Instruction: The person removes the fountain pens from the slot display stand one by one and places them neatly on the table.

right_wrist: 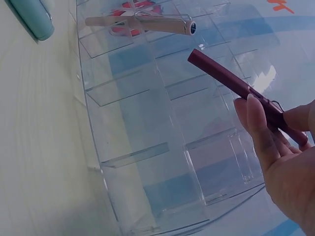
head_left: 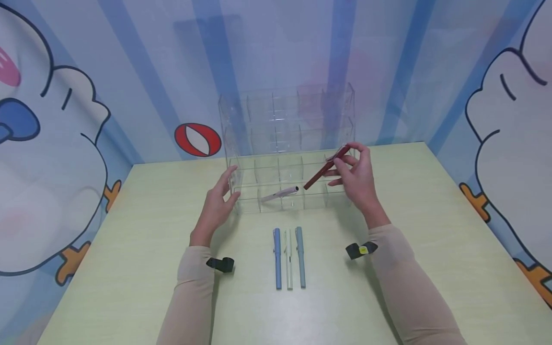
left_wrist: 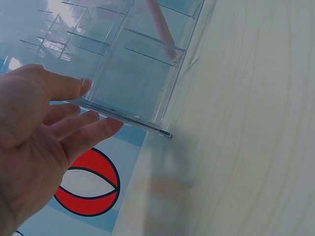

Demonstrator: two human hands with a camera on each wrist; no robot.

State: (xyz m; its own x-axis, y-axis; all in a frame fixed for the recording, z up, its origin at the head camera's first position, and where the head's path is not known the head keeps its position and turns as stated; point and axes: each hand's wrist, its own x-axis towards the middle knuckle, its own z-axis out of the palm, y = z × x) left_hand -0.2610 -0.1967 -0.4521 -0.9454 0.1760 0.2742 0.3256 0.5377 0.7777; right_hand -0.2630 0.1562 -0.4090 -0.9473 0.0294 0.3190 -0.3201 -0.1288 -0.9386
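A clear acrylic rack (head_left: 247, 199) with several compartments stands at the back of the table. My left hand (head_left: 213, 206) holds its left side wall (left_wrist: 123, 118), thumb on one side and fingers on the other. My right hand (head_left: 360, 184) pinches a dark red pen (head_left: 321, 175) with a clip, tilted over the rack's right part. In the right wrist view the dark red pen (right_wrist: 219, 73) points away from the fingers, its tip free of the dividers. A pale pink pen (head_left: 280, 193) lies slanted in the front row of compartments.
In front of the rack, a blue pen (head_left: 277, 258), a pale green pen (head_left: 289, 263) and a teal pen (head_left: 301, 258) lie side by side on the light wooden table (head_left: 142, 239). A blue striped backdrop (head_left: 280, 43) rises right behind the rack.
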